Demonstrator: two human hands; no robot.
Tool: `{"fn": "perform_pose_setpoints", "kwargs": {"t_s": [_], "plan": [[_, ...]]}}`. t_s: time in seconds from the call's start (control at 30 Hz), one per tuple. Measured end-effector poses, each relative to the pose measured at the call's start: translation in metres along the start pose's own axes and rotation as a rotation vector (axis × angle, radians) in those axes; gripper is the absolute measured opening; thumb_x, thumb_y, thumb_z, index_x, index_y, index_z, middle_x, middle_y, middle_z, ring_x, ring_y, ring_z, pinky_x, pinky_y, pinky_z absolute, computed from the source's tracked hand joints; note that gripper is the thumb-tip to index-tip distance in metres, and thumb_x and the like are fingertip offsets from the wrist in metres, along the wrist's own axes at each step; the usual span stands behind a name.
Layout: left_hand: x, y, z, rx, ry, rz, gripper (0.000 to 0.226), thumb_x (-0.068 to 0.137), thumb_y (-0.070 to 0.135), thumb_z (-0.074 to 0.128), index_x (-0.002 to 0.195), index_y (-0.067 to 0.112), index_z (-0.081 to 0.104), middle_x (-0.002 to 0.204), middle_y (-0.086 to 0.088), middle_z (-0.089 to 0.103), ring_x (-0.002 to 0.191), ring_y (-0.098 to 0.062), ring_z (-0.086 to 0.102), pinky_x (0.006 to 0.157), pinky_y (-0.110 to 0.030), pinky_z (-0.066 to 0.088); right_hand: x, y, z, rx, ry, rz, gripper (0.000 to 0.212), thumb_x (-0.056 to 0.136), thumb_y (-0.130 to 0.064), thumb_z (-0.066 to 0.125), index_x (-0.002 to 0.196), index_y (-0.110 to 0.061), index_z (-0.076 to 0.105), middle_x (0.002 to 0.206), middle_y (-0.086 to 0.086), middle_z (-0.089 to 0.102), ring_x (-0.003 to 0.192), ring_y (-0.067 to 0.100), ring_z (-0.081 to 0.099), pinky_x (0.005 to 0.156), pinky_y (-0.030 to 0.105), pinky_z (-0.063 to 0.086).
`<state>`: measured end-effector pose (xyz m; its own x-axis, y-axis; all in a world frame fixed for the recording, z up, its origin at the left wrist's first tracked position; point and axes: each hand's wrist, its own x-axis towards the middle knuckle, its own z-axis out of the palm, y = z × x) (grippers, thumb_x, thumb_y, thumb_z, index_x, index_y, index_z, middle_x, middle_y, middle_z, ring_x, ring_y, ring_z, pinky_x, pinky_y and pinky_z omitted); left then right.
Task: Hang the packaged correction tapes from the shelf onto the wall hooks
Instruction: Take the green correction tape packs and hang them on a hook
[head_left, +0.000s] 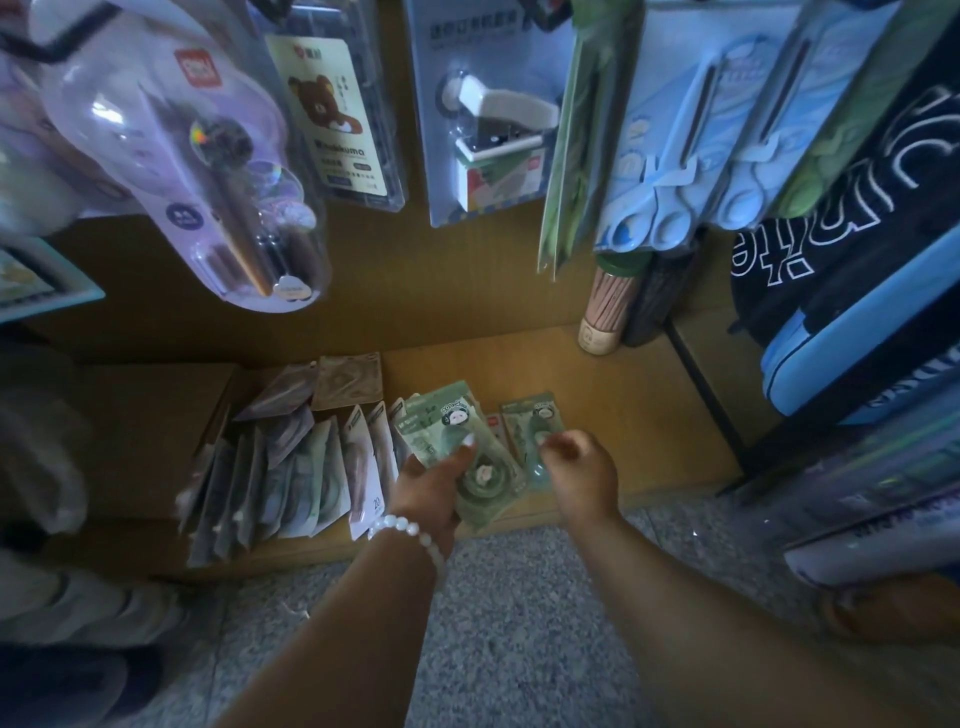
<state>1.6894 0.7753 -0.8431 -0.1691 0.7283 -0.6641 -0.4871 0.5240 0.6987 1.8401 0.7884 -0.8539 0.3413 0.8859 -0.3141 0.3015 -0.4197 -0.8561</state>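
Observation:
My left hand (434, 486) is shut on a small stack of green packaged correction tapes (457, 431), held just above the low wooden shelf (623, 395). My right hand (579, 470) pinches the lower end of another green correction tape package (532, 423) that lies on the shelf. To the left, several more packages (291, 462) stand in a leaning row in a cardboard box. Packaged stationery hangs from wall hooks overhead; the hooks themselves are mostly hidden.
Hanging above are a purple pen pack (208, 156), a bear-printed pack (337, 114), a stapler pack (488, 114) and blue scissors packs (701, 130). A pencil tube (608, 306) stands at the shelf's back right. Pencil cases (857, 322) fill the right rack. Grey floor lies below.

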Motion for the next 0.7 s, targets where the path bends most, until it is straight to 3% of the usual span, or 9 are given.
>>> {"fn": "perform_pose_setpoints", "kwargs": {"t_s": [0.17,0.3,0.43,0.7], "plan": [[0.01,-0.008,-0.009,-0.025,-0.031,0.002,0.042,0.077,0.017,0.079,0.117,0.011,0.064,0.09,-0.01,0.079,0.078,-0.027,0.076,0.076,-0.045,0.059,0.04,0.013,-0.007,-0.372,0.05,0.03,0.031,0.082,-0.035,0.068,0.1,-0.009,0.065,0.1,0.009,0.069,0.093,0.028,0.064,0.066,0.025,0.041],[0.018,-0.013,-0.013,-0.018,-0.032,-0.022,0.051,0.07,0.021,0.08,0.117,0.011,0.066,0.097,-0.012,0.078,0.086,-0.031,0.075,0.082,-0.051,0.058,0.057,0.022,0.008,-0.571,0.008,0.01,0.045,0.072,-0.048,0.069,0.1,-0.013,0.064,0.104,0.008,0.065,0.099,0.029,0.062,0.076,0.032,0.052],[0.023,-0.016,-0.016,-0.008,-0.022,-0.045,0.058,0.065,0.024,0.081,0.118,0.009,0.065,0.102,-0.015,0.077,0.09,-0.033,0.074,0.089,-0.057,0.056,0.058,0.028,0.019,-0.714,-0.01,0.006,0.053,0.071,-0.05,0.072,0.108,-0.014,0.06,0.111,0.008,0.059,0.109,0.029,0.056,0.081,0.034,0.05],[0.026,-0.02,-0.014,-0.02,-0.028,-0.044,0.036,0.083,0.019,0.075,0.116,0.01,0.067,0.102,-0.013,0.077,0.092,-0.03,0.074,0.092,-0.055,0.054,0.06,0.024,0.015,-0.69,0.029,0.019,0.056,0.062,-0.052,0.074,0.101,-0.012,0.066,0.102,0.008,0.064,0.1,0.029,0.06,0.076,0.033,0.053]]}}
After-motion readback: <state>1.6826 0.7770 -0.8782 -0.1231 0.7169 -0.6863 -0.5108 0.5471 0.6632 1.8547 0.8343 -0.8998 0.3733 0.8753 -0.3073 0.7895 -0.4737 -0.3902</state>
